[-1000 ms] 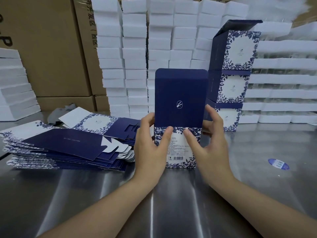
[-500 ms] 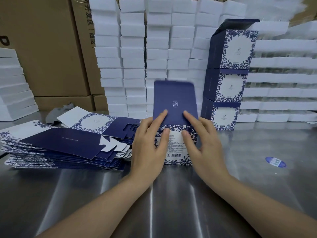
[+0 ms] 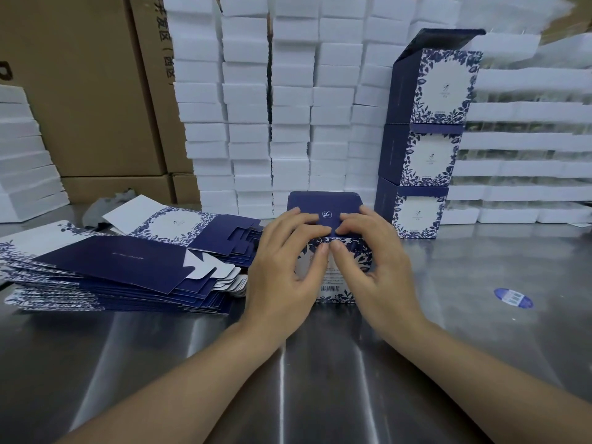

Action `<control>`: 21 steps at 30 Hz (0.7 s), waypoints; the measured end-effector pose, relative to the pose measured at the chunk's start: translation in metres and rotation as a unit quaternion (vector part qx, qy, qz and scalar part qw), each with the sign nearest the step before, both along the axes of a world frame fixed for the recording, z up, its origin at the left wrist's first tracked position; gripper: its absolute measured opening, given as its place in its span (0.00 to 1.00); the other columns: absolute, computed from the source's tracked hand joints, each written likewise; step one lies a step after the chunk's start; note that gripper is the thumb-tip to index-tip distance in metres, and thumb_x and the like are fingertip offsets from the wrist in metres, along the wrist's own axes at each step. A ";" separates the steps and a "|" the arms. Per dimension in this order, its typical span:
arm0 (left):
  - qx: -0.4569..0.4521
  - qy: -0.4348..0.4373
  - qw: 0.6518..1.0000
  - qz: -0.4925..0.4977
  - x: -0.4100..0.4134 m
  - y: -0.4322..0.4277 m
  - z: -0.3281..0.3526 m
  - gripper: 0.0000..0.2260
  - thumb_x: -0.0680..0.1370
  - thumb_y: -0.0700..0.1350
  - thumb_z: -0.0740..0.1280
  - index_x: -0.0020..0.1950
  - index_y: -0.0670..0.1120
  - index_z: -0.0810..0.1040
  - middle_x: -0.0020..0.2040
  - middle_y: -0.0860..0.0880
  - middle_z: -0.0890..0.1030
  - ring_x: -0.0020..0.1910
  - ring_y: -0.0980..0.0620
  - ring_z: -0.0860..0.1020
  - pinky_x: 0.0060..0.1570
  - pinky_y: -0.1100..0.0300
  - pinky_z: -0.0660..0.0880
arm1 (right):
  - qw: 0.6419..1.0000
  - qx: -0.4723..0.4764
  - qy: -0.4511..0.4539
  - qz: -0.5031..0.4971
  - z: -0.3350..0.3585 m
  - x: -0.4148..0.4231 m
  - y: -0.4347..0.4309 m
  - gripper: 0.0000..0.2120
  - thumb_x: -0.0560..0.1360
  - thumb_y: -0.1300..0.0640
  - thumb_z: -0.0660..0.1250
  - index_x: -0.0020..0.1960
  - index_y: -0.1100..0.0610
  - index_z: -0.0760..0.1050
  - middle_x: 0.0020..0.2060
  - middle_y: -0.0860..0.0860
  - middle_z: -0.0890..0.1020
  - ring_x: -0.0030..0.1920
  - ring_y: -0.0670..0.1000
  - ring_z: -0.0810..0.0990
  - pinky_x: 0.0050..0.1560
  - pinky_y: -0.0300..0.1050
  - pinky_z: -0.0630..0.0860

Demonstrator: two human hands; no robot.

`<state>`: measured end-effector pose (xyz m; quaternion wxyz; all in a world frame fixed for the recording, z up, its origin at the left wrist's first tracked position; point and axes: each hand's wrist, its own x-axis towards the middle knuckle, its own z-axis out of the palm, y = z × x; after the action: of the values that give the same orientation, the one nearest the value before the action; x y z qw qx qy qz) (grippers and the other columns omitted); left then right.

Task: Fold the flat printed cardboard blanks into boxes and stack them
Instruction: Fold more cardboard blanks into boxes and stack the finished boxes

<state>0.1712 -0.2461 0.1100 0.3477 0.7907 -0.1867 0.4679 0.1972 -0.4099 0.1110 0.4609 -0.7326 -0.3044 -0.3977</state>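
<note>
A blue and white printed box [image 3: 333, 283] stands on the steel table [image 3: 320, 363] in front of me. Its navy lid flap [image 3: 323, 206] is folded down flat over the top. My left hand [image 3: 282, 267] and my right hand [image 3: 381, 270] press their fingers on the flap, with both thumbs touching the box's front face just below the fold. A pile of flat blanks [image 3: 121, 267] lies to the left. At the back right stands a stack of three folded boxes [image 3: 423, 139]; the top one has its lid up.
White foam trays [image 3: 272, 107] are stacked in tall columns behind the box and along the right. Brown cartons [image 3: 80, 91] stand at the back left. A round blue sticker [image 3: 513, 297] lies on the table at right.
The lid flap, upright a second ago, has been pushed down flat onto the box. Both hands moved from the box's sides up onto the flap.
</note>
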 end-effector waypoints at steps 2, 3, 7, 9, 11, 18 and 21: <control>-0.003 -0.002 1.000 0.002 0.000 0.000 0.002 0.08 0.82 0.48 0.70 0.60 0.53 0.84 0.64 0.59 0.80 0.72 0.56 0.72 0.70 0.67 0.64 | 1.000 -0.002 -0.014 -0.003 0.001 0.001 0.000 0.06 0.80 0.56 0.71 0.57 0.53 0.81 0.57 0.41 0.82 0.71 0.36 0.70 0.75 0.40 0.65; -0.004 0.000 1.000 0.002 0.001 0.000 0.003 0.07 0.82 0.47 0.70 0.60 0.52 0.84 0.62 0.59 0.81 0.71 0.56 0.72 0.69 0.68 0.64 | 1.000 -0.006 -0.021 -0.003 0.002 0.003 0.000 0.06 0.80 0.56 0.71 0.57 0.53 0.81 0.55 0.42 0.82 0.69 0.35 0.70 0.74 0.39 0.64; -0.011 0.026 1.000 -0.002 0.004 0.000 0.007 0.06 0.83 0.48 0.69 0.58 0.53 0.84 0.60 0.61 0.81 0.70 0.56 0.73 0.68 0.71 0.62 | 0.999 -0.022 -0.027 -0.007 0.005 0.008 -0.002 0.04 0.82 0.56 0.70 0.56 0.53 0.81 0.53 0.42 0.83 0.67 0.37 0.71 0.72 0.39 0.65; -0.020 0.039 0.999 -0.011 0.005 0.001 0.007 0.06 0.83 0.49 0.69 0.59 0.54 0.84 0.60 0.62 0.81 0.71 0.56 0.72 0.68 0.71 0.63 | 0.999 -0.025 -0.020 -0.006 0.005 0.010 -0.002 0.04 0.82 0.56 0.70 0.56 0.52 0.82 0.53 0.40 0.83 0.67 0.39 0.72 0.72 0.41 0.66; -0.024 0.041 0.999 -0.020 0.007 0.004 0.007 0.06 0.83 0.48 0.70 0.59 0.54 0.83 0.60 0.62 0.82 0.72 0.56 0.72 0.68 0.70 0.63 | 0.999 -0.027 -0.017 -0.007 0.005 0.010 -0.002 0.04 0.83 0.55 0.69 0.57 0.51 0.81 0.53 0.38 0.82 0.68 0.37 0.71 0.72 0.39 0.66; -0.013 0.038 0.999 -0.018 0.014 0.010 0.007 0.07 0.83 0.52 0.68 0.59 0.57 0.83 0.59 0.64 0.82 0.72 0.56 0.73 0.68 0.67 0.66 | 0.999 -0.030 -0.016 -0.001 0.004 0.014 -0.005 0.05 0.83 0.57 0.68 0.58 0.52 0.81 0.55 0.38 0.82 0.67 0.36 0.71 0.72 0.34 0.63; -0.033 0.054 0.998 -0.019 0.018 0.007 0.007 0.06 0.83 0.51 0.68 0.58 0.56 0.83 0.58 0.63 0.82 0.70 0.57 0.73 0.66 0.67 0.67 | 1.000 -0.019 -0.013 -0.004 0.005 0.018 -0.001 0.04 0.83 0.56 0.68 0.56 0.52 0.81 0.53 0.38 0.82 0.64 0.31 0.71 0.70 0.32 0.63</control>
<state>0.1890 -0.2394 0.1171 0.3923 0.7993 -0.1669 0.4235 0.2152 -0.4113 0.1164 0.4416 -0.7372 -0.3149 -0.4029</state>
